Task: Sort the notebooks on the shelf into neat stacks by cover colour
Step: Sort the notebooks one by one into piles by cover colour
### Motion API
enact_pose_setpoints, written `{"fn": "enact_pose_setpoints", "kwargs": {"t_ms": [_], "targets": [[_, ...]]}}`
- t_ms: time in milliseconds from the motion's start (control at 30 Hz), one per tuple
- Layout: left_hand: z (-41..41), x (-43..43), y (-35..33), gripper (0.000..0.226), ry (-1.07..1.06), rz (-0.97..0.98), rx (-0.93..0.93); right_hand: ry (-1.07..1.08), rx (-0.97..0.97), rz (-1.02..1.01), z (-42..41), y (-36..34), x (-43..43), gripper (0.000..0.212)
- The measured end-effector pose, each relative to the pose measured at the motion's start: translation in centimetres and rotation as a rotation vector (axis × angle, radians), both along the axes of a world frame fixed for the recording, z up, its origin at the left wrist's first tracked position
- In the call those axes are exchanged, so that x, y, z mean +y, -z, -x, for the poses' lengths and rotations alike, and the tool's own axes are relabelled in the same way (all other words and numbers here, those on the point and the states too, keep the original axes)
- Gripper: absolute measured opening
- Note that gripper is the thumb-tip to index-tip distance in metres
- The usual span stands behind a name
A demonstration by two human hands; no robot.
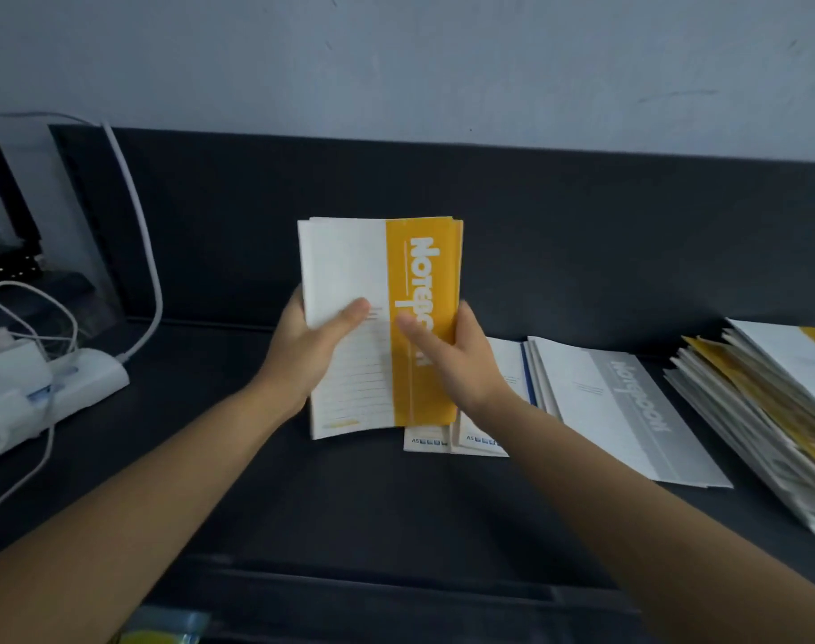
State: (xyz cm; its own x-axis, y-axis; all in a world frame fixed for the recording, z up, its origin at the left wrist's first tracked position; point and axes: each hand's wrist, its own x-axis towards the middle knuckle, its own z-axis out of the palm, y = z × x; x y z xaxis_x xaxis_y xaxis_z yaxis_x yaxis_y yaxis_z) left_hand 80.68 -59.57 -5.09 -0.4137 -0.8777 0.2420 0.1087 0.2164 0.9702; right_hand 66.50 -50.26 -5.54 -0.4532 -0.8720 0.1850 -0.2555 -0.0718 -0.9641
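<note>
My left hand (303,346) grips the left edge of the yellow bundle (382,271), thumb across the front; my right hand (447,360) grips the yellow side the same way. The bundle stands upright between them at mid-shelf; I cannot tell if its lower edge touches the shelf (350,495).

These are thin, soft covers, light but slick. I judge they will fan or slide unless I squeeze both long edges and tap them square.

Flat notebooks (505,364) with a blue edge lie just behind my right wrist, the grey stack (628,411) beside them, and a ragged mixed pile (768,411) far right. The power strip (48,388) and its cable (140,248) crowd the left end.
</note>
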Motion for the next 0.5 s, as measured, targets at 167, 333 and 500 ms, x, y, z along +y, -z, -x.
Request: {"fn": "enact_pose_setpoints", "kwargs": {"t_ms": [167,333,500], "targets": [[-3.9,-3.3,-1.5,0.019,-0.025,-0.124,-0.308,0.153,0.396,-0.181,2.6,0.5,0.9,0.038],[-5.5,-4.8,0.5,0.005,-0.062,-0.231,-0.615,0.268,0.851,-0.511,7.1,1.4,2.7,0.039],[-3.2,-4.9,0.4,0.077,-0.216,0.116,-1.287,0.119,1.109,-0.779,8.0,2.4,3.4,0.048]]}}
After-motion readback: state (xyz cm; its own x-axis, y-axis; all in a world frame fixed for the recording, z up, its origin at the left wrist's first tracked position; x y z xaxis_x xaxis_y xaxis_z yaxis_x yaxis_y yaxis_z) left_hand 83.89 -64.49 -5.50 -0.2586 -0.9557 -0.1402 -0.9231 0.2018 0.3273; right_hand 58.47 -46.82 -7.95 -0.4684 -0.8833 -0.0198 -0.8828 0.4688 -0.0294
